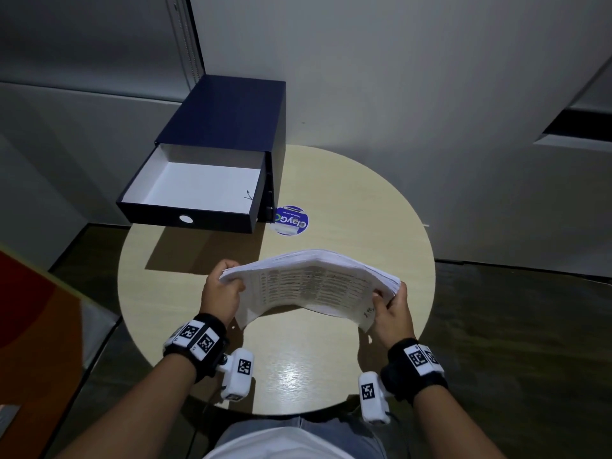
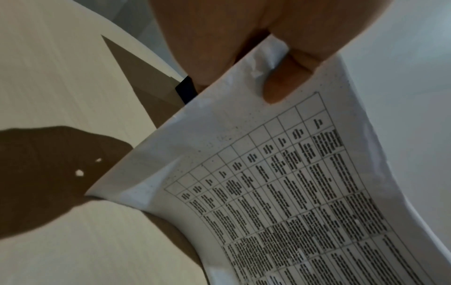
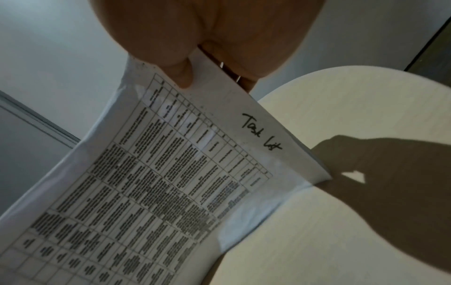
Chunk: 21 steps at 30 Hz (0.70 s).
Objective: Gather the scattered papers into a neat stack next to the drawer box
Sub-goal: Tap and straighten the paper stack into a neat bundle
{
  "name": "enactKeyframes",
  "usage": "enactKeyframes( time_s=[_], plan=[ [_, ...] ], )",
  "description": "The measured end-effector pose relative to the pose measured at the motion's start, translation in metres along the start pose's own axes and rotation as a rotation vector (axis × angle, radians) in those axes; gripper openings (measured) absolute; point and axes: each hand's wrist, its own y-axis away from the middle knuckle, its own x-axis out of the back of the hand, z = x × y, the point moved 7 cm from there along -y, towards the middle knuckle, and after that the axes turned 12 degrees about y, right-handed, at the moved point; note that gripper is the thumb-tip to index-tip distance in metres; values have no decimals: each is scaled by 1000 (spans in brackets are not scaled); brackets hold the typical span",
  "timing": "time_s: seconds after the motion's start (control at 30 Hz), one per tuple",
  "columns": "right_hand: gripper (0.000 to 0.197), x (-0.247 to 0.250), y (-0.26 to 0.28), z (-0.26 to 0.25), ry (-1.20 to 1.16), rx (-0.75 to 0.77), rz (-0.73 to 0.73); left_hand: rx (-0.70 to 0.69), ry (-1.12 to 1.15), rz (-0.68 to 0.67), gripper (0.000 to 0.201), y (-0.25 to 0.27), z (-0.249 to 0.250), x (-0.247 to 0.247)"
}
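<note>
Both hands up, papers bowed between them over the round table.

I've got the stack of papers (image 1: 311, 286) lifted off the table (image 1: 381, 200), near the six o'clock side: left hand (image 1: 221, 293) pinching the nine o'clock edge, right hand (image 1: 390, 313) pinching the three o'clock edge, thumbs on top, fingers curled under. The stack arches upward in the middle; its top sheet is a printed grid of dense text with "Task List" handwritten (image 3: 262, 133) by my right thumb (image 3: 182, 75), and the layered sheet edges look roughly flush. Up at eleven o'clock sits the dark blue drawer box (image 1: 231, 127), its drawer (image 1: 195, 190) pulled out, white inside, overhanging the table's rim. A round blue sticker (image 1: 291, 220) lies just beside the box, between it and the papers.
</note>
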Motion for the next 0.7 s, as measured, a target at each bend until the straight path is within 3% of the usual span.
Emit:
enactKeyframes(
  time_s=[0.1, 0.2, 0.27, 0.33, 0.47, 0.57, 0.63, 0.7],
  plan=[
    [24, 15, -3, -26, 45, 98, 71, -6, -10, 87, 29, 3, 15, 4],
    [28, 41, -5, -84, 161, 372, 181, -362, -244, 153, 61, 16, 61, -2],
    [32, 51, 0, -135, 299, 628, 214, -583, -407, 31, 67, 31, 94, -28],
    [34, 48, 9, -180, 437, 832, 162, -731, -501, -145, 60, 46, 120, -58],
    [36, 38, 29, -236, 632, 1045, 64, -736, -404, -381, 20, 55, 146, -89],
    [32, 51, 29, -240, 699, 1004, 298, -647, -258, -357, 18, 46, 145, -87],
    [55, 75, 18, -216, 595, 788, 461, -529, -159, -313, 20, 37, 136, -79],
    [78, 88, 1, -174, 215, 487, 391, -417, -60, -264, 18, 28, 129, -72]
  ],
)
